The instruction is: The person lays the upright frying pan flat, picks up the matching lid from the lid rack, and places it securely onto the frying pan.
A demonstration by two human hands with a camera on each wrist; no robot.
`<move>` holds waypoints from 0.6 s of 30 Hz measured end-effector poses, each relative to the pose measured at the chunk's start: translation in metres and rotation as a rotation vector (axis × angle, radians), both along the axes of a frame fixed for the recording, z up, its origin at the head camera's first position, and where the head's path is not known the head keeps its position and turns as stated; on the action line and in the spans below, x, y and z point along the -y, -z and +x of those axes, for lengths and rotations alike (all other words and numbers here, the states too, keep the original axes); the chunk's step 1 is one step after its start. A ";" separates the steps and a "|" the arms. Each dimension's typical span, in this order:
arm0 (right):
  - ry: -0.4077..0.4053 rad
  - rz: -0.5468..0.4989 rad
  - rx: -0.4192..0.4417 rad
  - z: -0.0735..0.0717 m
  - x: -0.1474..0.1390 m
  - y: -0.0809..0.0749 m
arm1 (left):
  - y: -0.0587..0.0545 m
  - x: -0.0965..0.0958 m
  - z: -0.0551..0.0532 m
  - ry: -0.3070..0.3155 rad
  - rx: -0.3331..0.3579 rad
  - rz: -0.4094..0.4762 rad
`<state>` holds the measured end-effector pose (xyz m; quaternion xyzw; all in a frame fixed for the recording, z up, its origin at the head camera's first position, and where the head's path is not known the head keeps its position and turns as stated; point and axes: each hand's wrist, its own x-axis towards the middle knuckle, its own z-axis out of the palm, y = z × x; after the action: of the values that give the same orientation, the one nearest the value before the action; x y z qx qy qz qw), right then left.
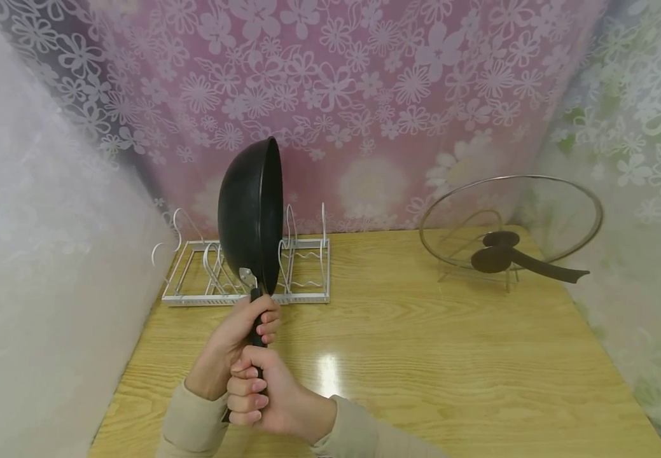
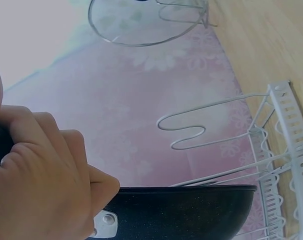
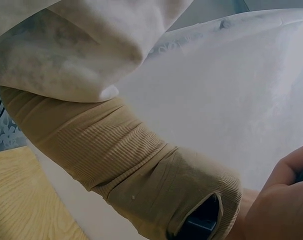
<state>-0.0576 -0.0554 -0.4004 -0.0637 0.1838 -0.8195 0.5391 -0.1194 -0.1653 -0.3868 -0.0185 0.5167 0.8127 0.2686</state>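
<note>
A deep black wok (image 1: 243,213) stands on edge in the head view, tilted upright over the white wire rack (image 1: 193,301), its open side facing right. My left hand (image 1: 252,321) grips the black handle just below the riveted bracket. Lower on the same handle, my right hand (image 1: 273,391) is wrapped round it, fingers curled. In the left wrist view the wok (image 2: 186,212) lies close beside the rack (image 2: 290,120), with the left hand (image 2: 46,170) around the handle. The right wrist view shows part of the right hand (image 3: 284,205) and a beige sleeve (image 3: 141,170).
At the right of the wooden table (image 1: 422,356), a glass lid (image 1: 598,216) with a metal rim and dark knob leans on a small wire stand (image 1: 507,280). Flowered curtains (image 1: 364,95) close off the back and the sides. Wire dividers rise from the rack around the wok.
</note>
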 end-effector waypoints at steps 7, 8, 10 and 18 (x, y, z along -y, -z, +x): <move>-0.017 -0.007 -0.017 0.001 -0.003 -0.008 | -0.008 -0.002 0.001 -0.007 -0.012 -0.010; -0.018 -0.010 -0.020 0.002 -0.003 -0.008 | -0.009 -0.003 0.001 -0.010 -0.014 -0.009; -0.022 -0.014 -0.024 0.002 -0.004 -0.010 | -0.012 -0.003 0.002 -0.018 -0.013 -0.013; -0.039 -0.018 -0.032 0.003 -0.008 -0.018 | -0.022 -0.006 0.006 -0.024 -0.037 -0.015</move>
<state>-0.0546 -0.0477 -0.3828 -0.0851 0.1835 -0.8095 0.5512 -0.1137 -0.1591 -0.3652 -0.0115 0.5276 0.8120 0.2492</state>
